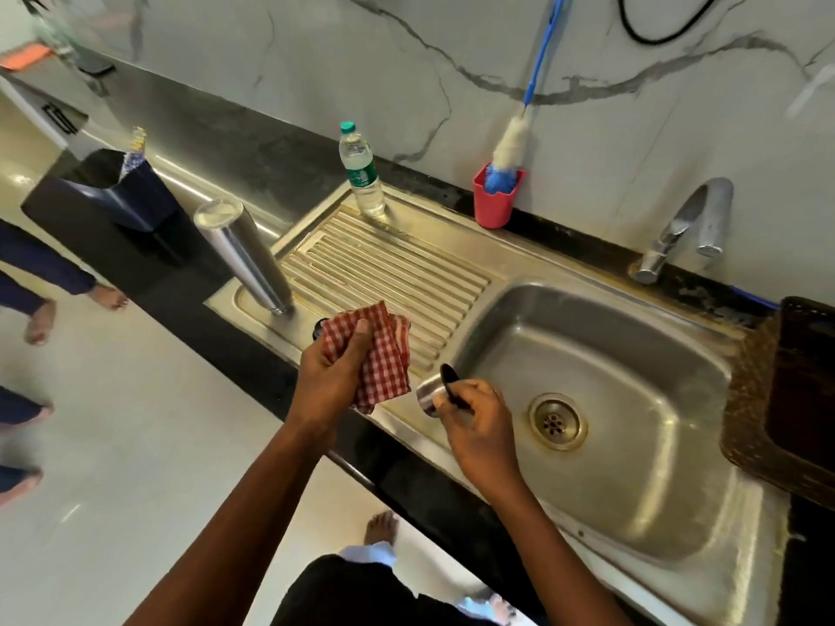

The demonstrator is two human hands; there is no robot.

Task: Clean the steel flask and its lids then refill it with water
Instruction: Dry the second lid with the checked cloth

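So, progress check. Over on the left, the steel flask [246,255] stands on the near-left corner of the drainboard [397,273] with no lid on it. It looks to be parked narrow end down like it's draining, so my guess is the body is already washed, though I can't tell if it's wet or dry. Just right of its foot a small dark piece [319,328] peeks out from behind the cloth. It could be the inner stopper, but it's too hidden to say. Next, the left hand [332,377] has its fingers bunched tight around a red checked cloth [384,354], held up over the front edge of the drainboard. Further back, a plastic water bottle [361,173] with its green cap on stands at the far edge of the drainboard, right by the dark desk [253,155]. It looks full, so that's probably the refill supply. Then the right hand [479,426] pinches the steel lid [427,395] on its side, dark inside facing the cloth, right over the sink's [632,445] left rim. The cloth and lid are close together but not touching. The tap [687,223] at the far right isn't running. I reckon we're at the drying stage: wipe this lid, sort out the other one, flip the flask, fill it and cap it. About halfway, maybe a bit past.
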